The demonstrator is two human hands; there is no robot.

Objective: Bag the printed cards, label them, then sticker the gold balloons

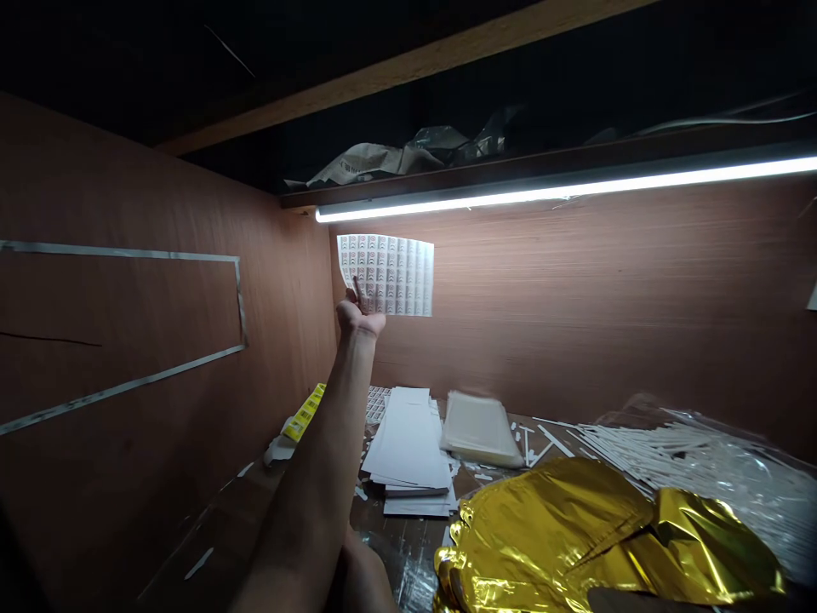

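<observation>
My left hand (359,319) is raised at arm's length toward the back wall, fingers closed on the lower left corner of a sheet of small printed labels (389,274). The sheet hangs upright just under the light tube, in front of the wooden back panel. Below it on the bench lies a stack of long white sheets (408,447), with a clear flat packet (480,430) beside it. My right hand is out of sight; only a patch of skin (363,579) shows at the bottom edge, and I cannot tell which limb it is.
Crumpled gold foil (574,536) fills the near right of the bench. Behind it, white sticks in clear plastic (689,451). A yellow label strip (305,413) lies by the left wall. A light tube (562,191) runs under a shelf holding crumpled paper (383,160).
</observation>
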